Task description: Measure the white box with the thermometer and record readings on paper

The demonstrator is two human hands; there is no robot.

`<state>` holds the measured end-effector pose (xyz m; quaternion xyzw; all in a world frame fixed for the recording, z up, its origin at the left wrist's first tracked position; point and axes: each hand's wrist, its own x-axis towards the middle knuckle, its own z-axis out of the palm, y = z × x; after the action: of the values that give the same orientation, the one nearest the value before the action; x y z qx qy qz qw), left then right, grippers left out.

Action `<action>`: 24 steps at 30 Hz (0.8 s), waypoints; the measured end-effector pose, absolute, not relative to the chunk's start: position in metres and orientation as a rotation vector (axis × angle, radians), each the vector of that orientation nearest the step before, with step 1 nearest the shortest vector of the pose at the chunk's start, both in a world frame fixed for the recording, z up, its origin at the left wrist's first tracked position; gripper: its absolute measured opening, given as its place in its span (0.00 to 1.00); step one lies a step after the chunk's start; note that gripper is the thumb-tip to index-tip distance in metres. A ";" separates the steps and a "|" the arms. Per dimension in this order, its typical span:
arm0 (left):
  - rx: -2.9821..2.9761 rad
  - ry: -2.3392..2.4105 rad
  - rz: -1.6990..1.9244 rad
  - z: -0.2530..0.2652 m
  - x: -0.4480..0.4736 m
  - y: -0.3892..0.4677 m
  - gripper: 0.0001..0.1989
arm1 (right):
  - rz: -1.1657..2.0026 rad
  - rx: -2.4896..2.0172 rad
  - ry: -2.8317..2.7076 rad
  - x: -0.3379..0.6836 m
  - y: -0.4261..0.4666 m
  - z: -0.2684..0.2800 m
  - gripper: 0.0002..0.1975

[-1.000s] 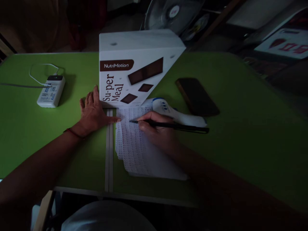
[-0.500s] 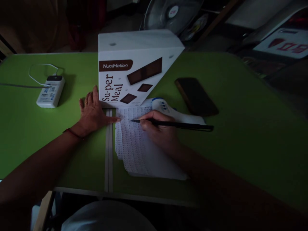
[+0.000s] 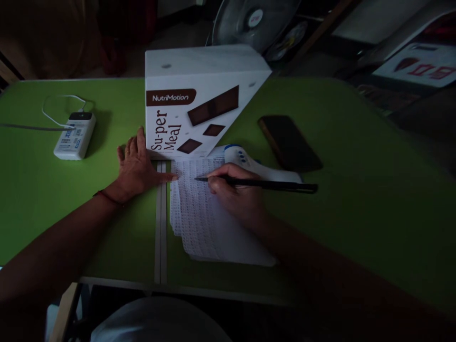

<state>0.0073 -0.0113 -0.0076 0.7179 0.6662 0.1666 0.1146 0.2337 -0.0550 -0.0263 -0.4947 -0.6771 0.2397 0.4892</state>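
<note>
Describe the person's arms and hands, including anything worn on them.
Both hands are gloveless, and no sleeve shows on either forearm. The left hand has what looks like a thin ring on one finger and a narrow reddish band around the wrist. No jewellery shows on the right hand, though its forearm is in deep shadow.

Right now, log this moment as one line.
right hand: holds black pen over sheets; left hand: on table, thumb at sheets' edge; box: beyond sheets

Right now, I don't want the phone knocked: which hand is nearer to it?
Right. The right hand, holding the pen, is below and left of the phone in the picture, with the white device between them. The left hand is farther left, spread beside the box.
</note>
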 end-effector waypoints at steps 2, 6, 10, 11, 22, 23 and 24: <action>2.098 1.959 0.467 -0.007 0.008 -0.011 0.71 | 0.558 -1.204 -1.639 0.234 -0.055 -0.027 0.06; 2.084 1.954 0.480 -0.007 0.007 -0.011 0.72 | 0.563 -1.206 -1.677 0.235 -0.054 -0.030 0.06; 2.077 1.924 0.531 -0.009 0.006 -0.010 0.71 | 0.546 -1.209 -1.655 0.236 -0.053 -0.032 0.06; 2.076 1.921 0.535 -0.008 0.006 -0.010 0.71 | 0.543 -1.214 -1.655 0.236 -0.053 -0.032 0.06; 2.091 1.948 0.511 -0.008 0.007 -0.011 0.71 | 0.576 -1.205 -1.674 0.237 -0.054 -0.028 0.06; 2.090 1.950 0.508 -0.008 0.008 -0.011 0.71 | 0.584 -1.191 -1.682 0.237 -0.054 -0.028 0.06; 2.089 1.950 0.506 -0.008 0.008 -0.011 0.71 | 0.591 -1.179 -1.687 0.236 -0.053 -0.028 0.06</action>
<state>0.0077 -0.0110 -0.0081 0.7147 0.6671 0.1732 0.1195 0.2364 -0.0532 -0.0282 -0.4833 -0.6912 0.2423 0.4795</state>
